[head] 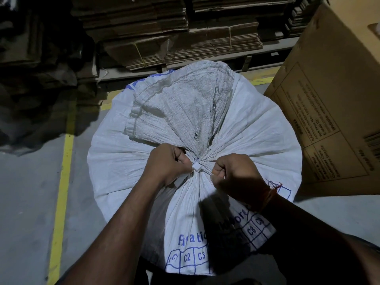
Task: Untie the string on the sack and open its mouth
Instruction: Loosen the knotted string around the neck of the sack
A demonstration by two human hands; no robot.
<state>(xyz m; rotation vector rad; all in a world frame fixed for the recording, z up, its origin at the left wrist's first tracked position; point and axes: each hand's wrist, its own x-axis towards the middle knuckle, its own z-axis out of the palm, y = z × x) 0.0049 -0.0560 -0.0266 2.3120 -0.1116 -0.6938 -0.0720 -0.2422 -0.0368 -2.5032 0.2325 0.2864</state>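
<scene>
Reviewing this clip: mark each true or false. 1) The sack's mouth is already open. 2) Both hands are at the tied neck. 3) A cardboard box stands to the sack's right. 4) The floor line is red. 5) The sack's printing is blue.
1) False: the sack is cinched shut at the tie.
2) True: the left hand and the right hand flank the tie, fingers curled at it.
3) True: the cardboard box stands there.
4) False: the floor line is yellow.
5) True.
</scene>
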